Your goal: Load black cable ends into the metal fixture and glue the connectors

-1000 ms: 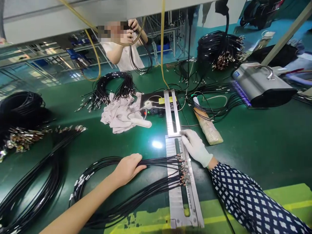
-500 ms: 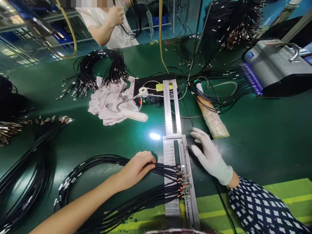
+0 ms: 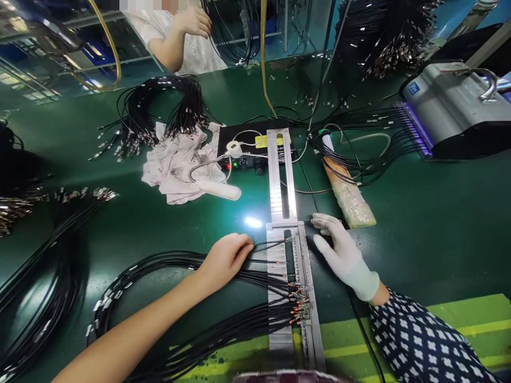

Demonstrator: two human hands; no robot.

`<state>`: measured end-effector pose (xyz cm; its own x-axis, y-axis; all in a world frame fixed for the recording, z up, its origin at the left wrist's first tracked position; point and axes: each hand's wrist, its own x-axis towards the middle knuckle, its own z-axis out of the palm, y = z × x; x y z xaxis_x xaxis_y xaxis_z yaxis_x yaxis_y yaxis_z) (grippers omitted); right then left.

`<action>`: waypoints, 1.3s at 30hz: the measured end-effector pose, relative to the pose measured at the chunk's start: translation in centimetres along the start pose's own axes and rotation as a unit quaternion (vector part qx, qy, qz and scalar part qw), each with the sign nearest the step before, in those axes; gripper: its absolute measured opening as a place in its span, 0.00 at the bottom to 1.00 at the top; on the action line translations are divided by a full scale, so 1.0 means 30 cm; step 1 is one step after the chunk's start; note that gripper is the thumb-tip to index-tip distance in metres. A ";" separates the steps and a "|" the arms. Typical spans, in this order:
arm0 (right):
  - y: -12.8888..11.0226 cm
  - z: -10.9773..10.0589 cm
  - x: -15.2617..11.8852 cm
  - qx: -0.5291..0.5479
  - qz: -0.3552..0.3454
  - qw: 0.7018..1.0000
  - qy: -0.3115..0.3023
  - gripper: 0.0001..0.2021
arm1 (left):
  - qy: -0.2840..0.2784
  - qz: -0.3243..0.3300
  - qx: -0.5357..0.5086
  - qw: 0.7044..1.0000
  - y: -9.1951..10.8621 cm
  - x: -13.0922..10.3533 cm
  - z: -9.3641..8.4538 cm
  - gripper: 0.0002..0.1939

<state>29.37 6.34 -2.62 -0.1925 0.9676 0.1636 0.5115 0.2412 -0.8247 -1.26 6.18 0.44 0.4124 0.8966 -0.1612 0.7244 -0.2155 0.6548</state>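
Note:
My bare left hand (image 3: 229, 256) pinches a few thin black cables (image 3: 261, 247) between thumb and fingers, left of a slotted metal fixture (image 3: 276, 266). Their stripped ends, with fine coloured wires, lie across the fixture's slot. More black cables (image 3: 255, 324) rest across the lower part of the fixture, their ends side by side along its right-hand bar. In a white glove, my right hand (image 3: 345, 255) is just right of the fixture. Its thumb and fingers are apart, and I see nothing between them.
A black control box (image 3: 243, 139) stands behind the fixture, near a crumpled cloth (image 3: 175, 170) and a white lamp (image 3: 219, 189). A wrapped bar (image 3: 349, 191) and a grey machine with purple light (image 3: 455, 111) are to the right. Cable bundles (image 3: 64, 255) lie left. A co-worker (image 3: 175, 37) handles cables opposite.
My left hand has moved up along the fixture. Upper cables, bunched together before, now spread apart across the slot. My right hand has barely moved. The co-worker's hand has shifted.

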 end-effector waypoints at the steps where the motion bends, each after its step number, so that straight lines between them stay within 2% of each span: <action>1: 0.001 0.000 -0.001 -0.003 -0.003 1.000 0.000 0.13 | 0.012 0.017 0.018 1.000 0.002 0.010 0.009 0.10; 4: -0.006 -0.003 -0.003 -0.013 -0.012 1.000 0.000 0.13 | 0.019 0.051 0.012 0.998 0.009 0.046 0.036 0.08; 7: -0.031 -0.011 -0.006 -0.050 -0.042 0.998 -0.008 0.15 | 0.004 0.064 -0.045 0.997 0.015 0.070 0.051 0.06; 11: -0.057 -0.017 -0.005 -0.082 -0.073 0.993 -0.045 0.17 | -0.077 0.038 -0.158 0.984 0.019 0.062 0.046 0.05; 13: -0.053 -0.015 -0.003 -0.067 -0.063 0.995 -0.043 0.16 | -0.083 0.033 -0.166 0.982 0.021 0.055 0.040 0.06; 17: -0.034 -0.008 0.000 -0.035 -0.038 0.998 -0.026 0.14 | 0.027 0.099 -0.065 0.993 0.020 0.065 0.037 0.09; 19: -0.030 -0.007 0.000 -0.033 -0.034 0.998 -0.027 0.14 | 0.039 0.130 -0.024 0.990 0.013 0.079 0.037 0.11; 25: -0.030 -0.006 0.002 -0.033 -0.035 0.998 -0.032 0.14 | 0.009 0.191 0.080 0.978 -0.015 0.108 0.016 0.16; 31: -0.029 -0.006 0.005 -0.039 -0.032 0.998 -0.036 0.14 | -0.024 0.237 0.148 0.960 -0.011 0.119 -0.018 0.19; 39: -0.037 -0.007 0.009 -0.044 -0.032 0.998 -0.032 0.14 | -0.030 0.254 0.172 0.951 -0.009 0.118 -0.030 0.20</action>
<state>28.91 6.35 -1.55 -0.2789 0.9437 0.1777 0.5670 0.3112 -0.7627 -0.51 9.77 0.35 0.7810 0.6213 0.0633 0.5566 -0.7385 0.3805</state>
